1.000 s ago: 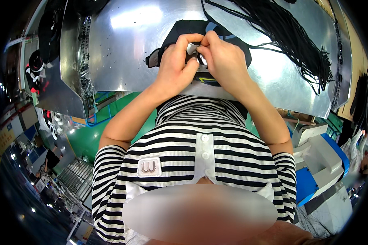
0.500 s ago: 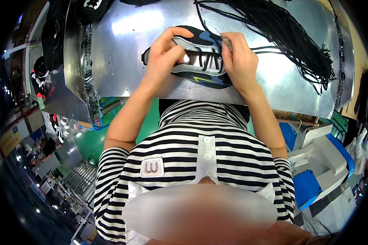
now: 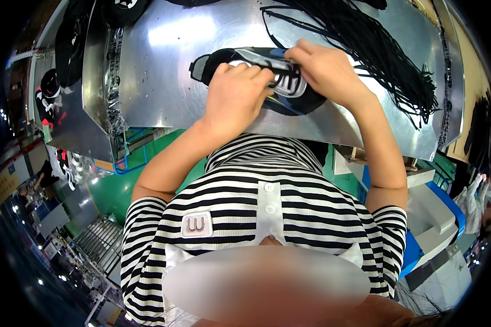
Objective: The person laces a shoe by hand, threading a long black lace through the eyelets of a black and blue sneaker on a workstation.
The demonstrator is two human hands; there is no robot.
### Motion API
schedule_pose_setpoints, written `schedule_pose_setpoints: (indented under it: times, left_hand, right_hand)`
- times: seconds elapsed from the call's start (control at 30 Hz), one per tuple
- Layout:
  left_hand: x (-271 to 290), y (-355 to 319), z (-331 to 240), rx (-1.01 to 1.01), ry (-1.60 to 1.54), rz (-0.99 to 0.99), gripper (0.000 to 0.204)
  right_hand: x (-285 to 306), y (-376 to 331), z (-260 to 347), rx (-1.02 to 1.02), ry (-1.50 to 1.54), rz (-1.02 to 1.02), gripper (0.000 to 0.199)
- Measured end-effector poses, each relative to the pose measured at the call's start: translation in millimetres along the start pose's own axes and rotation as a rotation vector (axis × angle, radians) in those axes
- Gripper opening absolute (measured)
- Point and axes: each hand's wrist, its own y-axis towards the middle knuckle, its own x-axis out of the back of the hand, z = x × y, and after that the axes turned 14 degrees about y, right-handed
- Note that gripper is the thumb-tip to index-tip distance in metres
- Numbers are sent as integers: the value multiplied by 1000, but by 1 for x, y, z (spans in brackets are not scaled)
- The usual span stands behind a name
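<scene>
Shoe (image 3: 299,104), 1 pc., blk w/ grey & blue panels: lay on metal surface (image 3: 153,82), close to near edge, approx. midway betw. L and R edges. Heel end pointed to L edge, toe end to R edge and a little twd near edge.

Laces (image 3: 293,83), blk: crossed shoe's pale front in several rows, partly hidden by hands.

L hand (image 3: 237,95): fingers curled well in, knuckles up, over shoe's opening; fingertips mostly hidden, so I couldn't tell what, if anything, they pinched.

R hand (image 3: 324,71): half closed, bent fingertips at shoe's far side by the lace rows; whether it gripped lace, shoe or smth. else, couldn't tell.

Changed, last ½ sec.: hands had been apart at heel and toe, front spread facing up; now toe end had swung twd near edge, and L hand had come off heel onto the opening, nr. R hand. Meaning, in my judgement: heel no longer held, both hands' work centred on the lacing.

Loose strand (image 3: 270,34), blk, 1: looped on surface just beyond shoe, twd far edge.

Lace bundle (image 3: 387,60), blk, qty. unclear: slanted from far edge twd R edge, apart from shoe.

Dark rounded item (image 3: 123,12), kind unclear: at far L corner, cut off by view.
</scene>
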Motion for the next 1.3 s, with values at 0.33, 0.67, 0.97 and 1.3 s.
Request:
schedule_pose_setpoints:
  times: [0.33, 0.67, 0.97, 1.3]
  left_hand:
    - [-17, 26, 44, 246, -57, -218, 19]
    - [11, 17, 21, 138, -251, -273, 15]
    - [2, 15, 23, 109, -201, -277, 16]
    - [-27, 6, 50, 177, -238, -48, 23]
  right_hand:
    - [-42, -75, 86, -246, 625, 41, 22]
    - [-51, 11, 45, -500, 1197, -589, 17]
    - [-69, -62, 81, -714, 1237, -110, 7]
    - [-51, 12, 50, -418, 1071, -632, 12]
